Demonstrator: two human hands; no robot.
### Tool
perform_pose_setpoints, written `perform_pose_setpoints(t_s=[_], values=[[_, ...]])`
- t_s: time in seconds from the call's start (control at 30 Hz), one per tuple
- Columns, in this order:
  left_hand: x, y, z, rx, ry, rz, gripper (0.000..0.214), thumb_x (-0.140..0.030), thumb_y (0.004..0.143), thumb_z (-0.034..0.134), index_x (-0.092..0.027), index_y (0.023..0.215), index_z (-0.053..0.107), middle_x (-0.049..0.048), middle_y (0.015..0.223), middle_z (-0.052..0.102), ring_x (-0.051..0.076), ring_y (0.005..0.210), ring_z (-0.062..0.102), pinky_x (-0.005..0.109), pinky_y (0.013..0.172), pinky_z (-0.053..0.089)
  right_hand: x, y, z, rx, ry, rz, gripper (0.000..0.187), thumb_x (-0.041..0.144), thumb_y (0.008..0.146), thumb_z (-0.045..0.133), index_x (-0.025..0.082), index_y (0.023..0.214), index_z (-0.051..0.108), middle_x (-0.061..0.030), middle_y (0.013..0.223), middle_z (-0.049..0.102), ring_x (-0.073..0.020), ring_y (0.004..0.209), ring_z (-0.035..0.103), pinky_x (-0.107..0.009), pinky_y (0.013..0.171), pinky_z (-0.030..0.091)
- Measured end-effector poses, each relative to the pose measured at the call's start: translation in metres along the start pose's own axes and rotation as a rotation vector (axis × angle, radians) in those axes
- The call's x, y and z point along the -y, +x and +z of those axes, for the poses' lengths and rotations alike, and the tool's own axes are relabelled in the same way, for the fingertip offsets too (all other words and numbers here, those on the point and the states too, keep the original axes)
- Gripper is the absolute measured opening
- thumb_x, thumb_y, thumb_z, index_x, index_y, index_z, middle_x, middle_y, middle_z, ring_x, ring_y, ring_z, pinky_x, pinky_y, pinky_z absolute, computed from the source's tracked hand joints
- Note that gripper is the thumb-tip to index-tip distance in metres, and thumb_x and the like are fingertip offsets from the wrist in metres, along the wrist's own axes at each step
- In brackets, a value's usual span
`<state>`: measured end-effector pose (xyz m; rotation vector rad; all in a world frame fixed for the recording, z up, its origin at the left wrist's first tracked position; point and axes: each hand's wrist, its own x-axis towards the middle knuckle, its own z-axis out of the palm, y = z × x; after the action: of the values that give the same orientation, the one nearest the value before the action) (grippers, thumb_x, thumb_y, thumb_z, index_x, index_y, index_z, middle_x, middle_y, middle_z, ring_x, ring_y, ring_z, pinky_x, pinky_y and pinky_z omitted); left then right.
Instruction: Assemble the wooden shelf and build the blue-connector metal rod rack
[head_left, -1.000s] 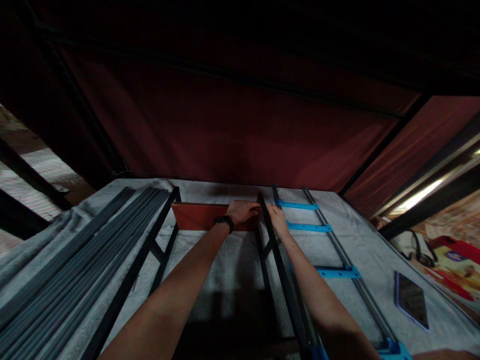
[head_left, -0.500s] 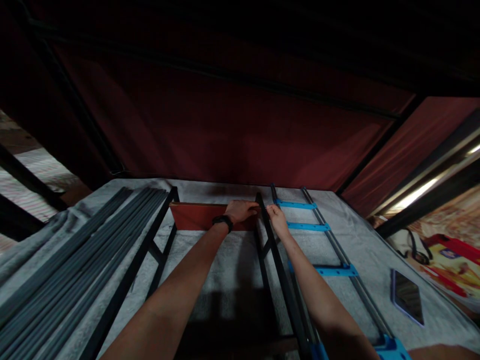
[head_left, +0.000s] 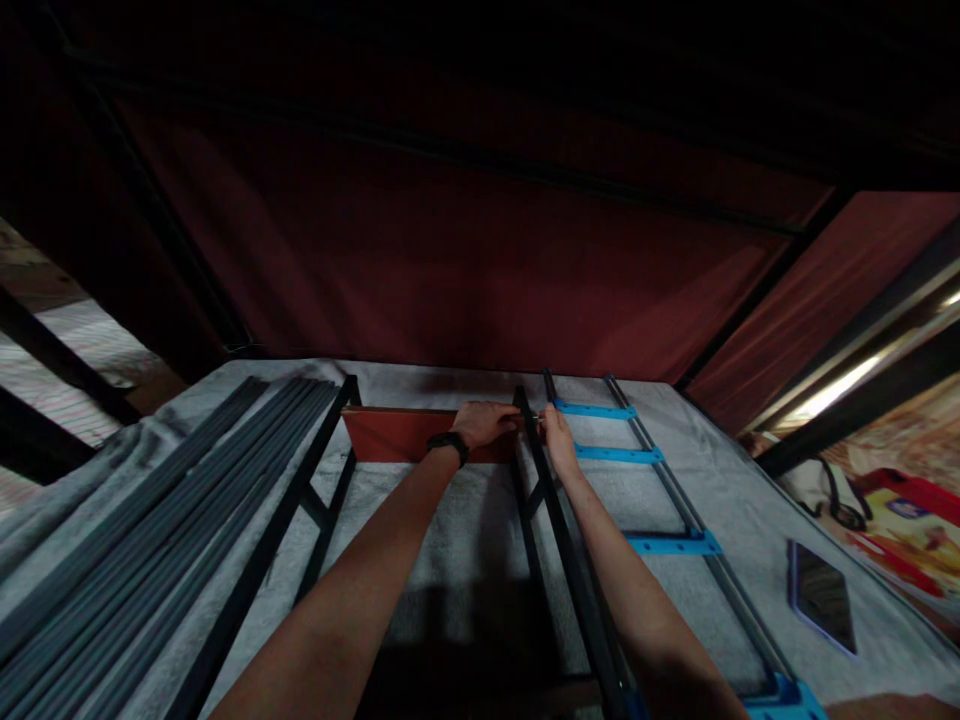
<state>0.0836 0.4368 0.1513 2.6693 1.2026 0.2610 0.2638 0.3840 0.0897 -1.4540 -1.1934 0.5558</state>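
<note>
Laid the left hand over the right end of the red board, at the centre of the frame, with fingertips against the right black bar; could not tell whether gripping the board or only bracing it. Wore a dark watch on that wrist. Pinched a small shiny metal piece in the right hand, just right of the same bar, near its far end. Had the board standing on edge, left of the centre, between the right bar and the left black bar. Had grey rods bundled side by side at lower left, all on a grey cloth. Had a rack with blue crosspieces lying right of centre, partly behind the right forearm, and a phone lying flat at lower right. Saw a dark red curtain across the upper middle, and a yellow and red packet at the right edge.
</note>
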Motion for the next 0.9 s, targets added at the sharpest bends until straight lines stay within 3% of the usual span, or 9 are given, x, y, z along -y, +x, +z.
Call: perform_pose_setpoints(t_s=[0.07, 0.17, 0.37, 0.53, 0.63, 0.73, 0.9], values=[[0.0, 0.0, 0.0, -0.001, -0.002, 0.009, 0.038, -0.048, 0.093, 0.051, -0.041, 0.129, 0.062, -0.0015, 0.122, 0.071, 0.022, 0.111, 0.065, 0.031, 0.091, 0.047, -0.003, -0.002, -0.002, 0.011, 0.029, -0.007, 0.047, 0.068, 0.087, 0.04, 0.024, 0.088, 0.057, 0.0002, 0.068, 0.059, -0.0193, 0.066, 0.055, -0.03, 0.063, 0.043], [-0.001, -0.001, -0.001, -0.002, 0.009, -0.001, 0.038, -0.048, 0.093, 0.05, -0.04, 0.129, 0.062, -0.0008, 0.123, 0.07, 0.023, 0.11, 0.065, 0.031, 0.091, 0.047, -0.005, -0.002, -0.003, 0.069, -0.021, -0.053, 0.038, 0.061, 0.088, 0.044, 0.025, 0.083, 0.055, 0.002, 0.07, 0.056, -0.0179, 0.069, 0.054, -0.029, 0.067, 0.043], [-0.002, -0.001, -0.002, 0.0, 0.014, 0.009, 0.037, -0.048, 0.094, 0.049, -0.041, 0.127, 0.063, -0.0016, 0.12, 0.071, 0.022, 0.11, 0.065, 0.031, 0.09, 0.047, -0.002, 0.01, 0.005, 0.028, -0.152, -0.052, 0.043, 0.061, 0.09, 0.038, 0.025, 0.07, 0.051, 0.0003, 0.07, 0.057, -0.0193, 0.075, 0.054, -0.031, 0.075, 0.041], [-0.002, -0.001, -0.002, 0.001, 0.02, 0.004, 0.038, -0.049, 0.093, 0.049, -0.04, 0.128, 0.063, -0.0005, 0.122, 0.071, 0.023, 0.111, 0.065, 0.032, 0.09, 0.047, -0.002, 0.009, 0.002, 0.053, -0.148, 0.002, 0.052, 0.069, 0.089, 0.035, 0.024, 0.067, 0.053, -0.0022, 0.068, 0.059, -0.0204, 0.072, 0.055, -0.032, 0.072, 0.042], [-0.002, -0.002, -0.002, -0.001, 0.023, -0.007, 0.038, -0.049, 0.093, 0.049, -0.041, 0.128, 0.063, -0.0006, 0.122, 0.071, 0.023, 0.111, 0.065, 0.032, 0.091, 0.047, -0.003, 0.004, -0.002, 0.019, -0.098, -0.009, 0.045, 0.064, 0.089, 0.039, 0.024, 0.079, 0.057, -0.0025, 0.076, 0.063, -0.0209, 0.079, 0.058, -0.032, 0.076, 0.044], [-0.002, -0.002, -0.002, -0.003, 0.018, 0.002, 0.039, -0.05, 0.094, 0.049, -0.041, 0.129, 0.062, -0.0011, 0.122, 0.071, 0.023, 0.111, 0.065, 0.032, 0.091, 0.047, -0.002, 0.001, -0.004, 0.07, -0.066, -0.078, 0.032, 0.054, 0.088, 0.046, 0.024, 0.091, 0.058, -0.0016, 0.085, 0.065, -0.0205, 0.085, 0.059, -0.031, 0.079, 0.044], [-0.001, -0.001, -0.001, -0.007, 0.011, -0.001, 0.039, -0.05, 0.093, 0.049, -0.041, 0.128, 0.063, -0.0007, 0.122, 0.071, 0.023, 0.111, 0.065, 0.032, 0.091, 0.047, 0.002, 0.0, -0.002, 0.105, -0.133, -0.111, 0.031, 0.052, 0.09, 0.041, 0.025, 0.082, 0.054, 0.001, 0.073, 0.059, -0.0192, 0.076, 0.056, -0.029, 0.072, 0.042]])
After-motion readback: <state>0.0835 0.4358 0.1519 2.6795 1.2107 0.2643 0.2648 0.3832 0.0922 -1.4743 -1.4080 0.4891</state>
